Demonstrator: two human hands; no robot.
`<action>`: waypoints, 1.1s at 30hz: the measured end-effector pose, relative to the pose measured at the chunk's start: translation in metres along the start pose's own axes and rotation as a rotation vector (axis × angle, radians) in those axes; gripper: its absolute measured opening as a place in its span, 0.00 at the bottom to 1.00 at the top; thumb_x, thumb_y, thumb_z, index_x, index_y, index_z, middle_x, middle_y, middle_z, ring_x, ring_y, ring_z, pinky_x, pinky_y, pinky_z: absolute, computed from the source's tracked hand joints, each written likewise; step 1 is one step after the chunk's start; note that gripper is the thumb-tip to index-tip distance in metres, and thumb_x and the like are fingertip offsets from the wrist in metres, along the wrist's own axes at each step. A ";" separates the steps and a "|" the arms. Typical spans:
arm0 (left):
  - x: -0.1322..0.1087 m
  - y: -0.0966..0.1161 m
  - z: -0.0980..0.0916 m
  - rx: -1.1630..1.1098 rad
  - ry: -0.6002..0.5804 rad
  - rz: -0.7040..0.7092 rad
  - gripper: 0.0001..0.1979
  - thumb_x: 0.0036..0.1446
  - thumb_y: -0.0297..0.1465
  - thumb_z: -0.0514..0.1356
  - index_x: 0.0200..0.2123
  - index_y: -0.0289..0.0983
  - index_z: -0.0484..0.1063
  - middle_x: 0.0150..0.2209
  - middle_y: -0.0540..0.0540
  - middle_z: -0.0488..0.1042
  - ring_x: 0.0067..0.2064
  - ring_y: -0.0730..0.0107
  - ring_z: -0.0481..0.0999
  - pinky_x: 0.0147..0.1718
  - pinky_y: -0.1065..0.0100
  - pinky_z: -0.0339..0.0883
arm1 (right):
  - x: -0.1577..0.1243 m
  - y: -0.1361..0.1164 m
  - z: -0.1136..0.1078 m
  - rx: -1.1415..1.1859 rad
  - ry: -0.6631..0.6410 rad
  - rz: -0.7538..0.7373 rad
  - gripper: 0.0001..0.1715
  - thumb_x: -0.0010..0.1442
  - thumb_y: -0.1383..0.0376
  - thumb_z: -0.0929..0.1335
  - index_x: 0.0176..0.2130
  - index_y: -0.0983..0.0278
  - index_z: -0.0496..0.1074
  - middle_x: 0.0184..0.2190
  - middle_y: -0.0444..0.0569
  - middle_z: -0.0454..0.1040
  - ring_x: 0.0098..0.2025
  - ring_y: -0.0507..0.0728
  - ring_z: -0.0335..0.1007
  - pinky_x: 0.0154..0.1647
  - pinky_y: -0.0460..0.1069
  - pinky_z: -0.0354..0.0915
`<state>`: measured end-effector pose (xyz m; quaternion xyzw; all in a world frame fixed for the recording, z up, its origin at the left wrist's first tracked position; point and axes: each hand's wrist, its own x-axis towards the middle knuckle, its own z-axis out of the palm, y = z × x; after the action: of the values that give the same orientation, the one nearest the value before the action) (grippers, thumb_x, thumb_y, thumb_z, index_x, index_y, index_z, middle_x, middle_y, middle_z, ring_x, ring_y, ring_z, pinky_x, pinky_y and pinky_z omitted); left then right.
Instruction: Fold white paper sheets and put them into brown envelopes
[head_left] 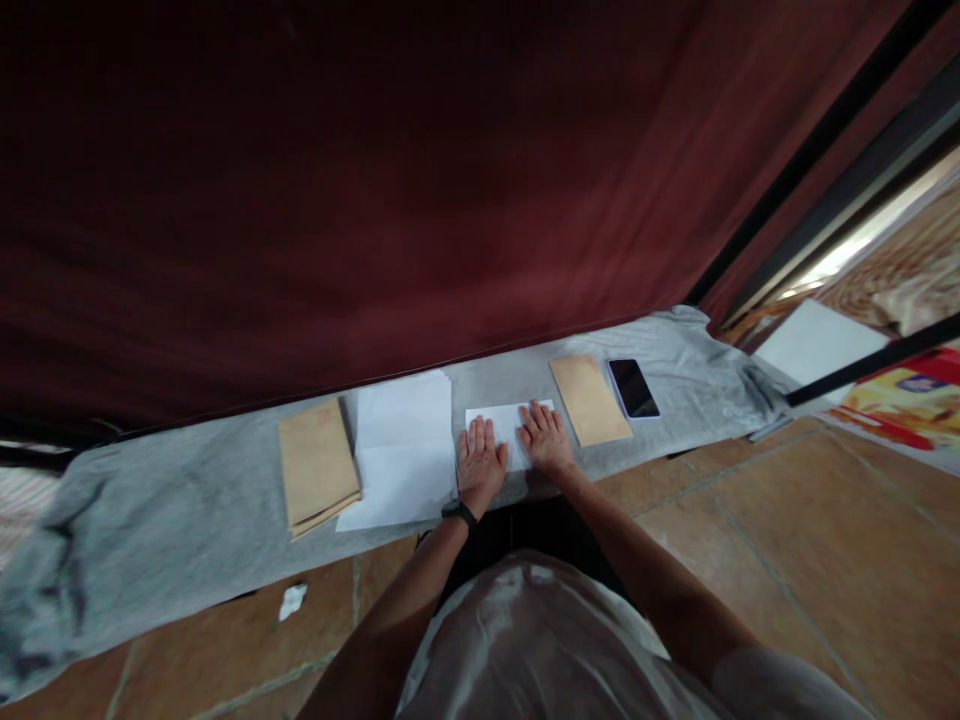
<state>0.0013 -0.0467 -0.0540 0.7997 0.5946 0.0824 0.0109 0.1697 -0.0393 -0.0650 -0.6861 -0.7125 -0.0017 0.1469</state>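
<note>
Both my hands lie flat, palms down, on a folded white sheet (pixel 501 420) spread on a grey cloth (pixel 187 520). My left hand (pixel 480 462), with a black band on its wrist, presses the sheet's left part. My right hand (pixel 546 438) presses its right part, fingers stretched out side by side. Neither hand holds anything. To the left lies a stack of white paper (pixel 401 450), and beyond it a pile of brown envelopes (pixel 317 465). A single brown envelope (pixel 590 399) lies just right of my right hand.
A black phone (pixel 634 388) rests face up next to the single envelope. A dark red curtain (pixel 375 180) hangs behind the cloth. Brown floor tiles (pixel 787 530) run in front, with a small white scrap (pixel 292 601) on them. A white sheet (pixel 817 345) and a colourful print (pixel 907 400) lie at right.
</note>
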 end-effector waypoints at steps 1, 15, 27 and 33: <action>0.000 0.000 0.000 0.000 -0.002 -0.003 0.32 0.69 0.39 0.46 0.70 0.27 0.51 0.72 0.33 0.50 0.74 0.55 0.47 0.70 0.49 0.42 | 0.000 -0.003 0.000 0.007 -0.002 0.012 0.29 0.73 0.58 0.58 0.68 0.64 0.61 0.69 0.57 0.59 0.69 0.66 0.56 0.68 0.62 0.49; 0.000 0.002 -0.006 -0.027 -0.037 -0.014 0.32 0.70 0.38 0.45 0.71 0.27 0.50 0.72 0.34 0.49 0.74 0.55 0.46 0.71 0.49 0.41 | -0.012 -0.006 0.000 0.068 0.002 -0.035 0.31 0.73 0.56 0.58 0.69 0.63 0.59 0.70 0.55 0.57 0.71 0.66 0.52 0.70 0.61 0.46; 0.016 0.015 -0.004 -0.046 -0.080 0.024 0.29 0.70 0.36 0.44 0.70 0.32 0.53 0.72 0.38 0.52 0.74 0.55 0.46 0.71 0.46 0.37 | -0.015 -0.001 -0.005 0.084 -0.020 -0.009 0.32 0.72 0.56 0.59 0.70 0.64 0.58 0.71 0.55 0.54 0.72 0.66 0.50 0.71 0.62 0.43; 0.035 0.015 -0.001 -0.094 -0.099 0.082 0.29 0.70 0.34 0.42 0.71 0.30 0.52 0.72 0.38 0.52 0.74 0.57 0.45 0.71 0.48 0.39 | -0.014 -0.001 -0.005 0.080 -0.033 0.000 0.32 0.72 0.55 0.59 0.69 0.63 0.58 0.71 0.55 0.56 0.71 0.66 0.51 0.71 0.62 0.43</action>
<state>0.0255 -0.0180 -0.0469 0.8252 0.5553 0.0711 0.0744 0.1698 -0.0544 -0.0631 -0.6797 -0.7143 0.0379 0.1625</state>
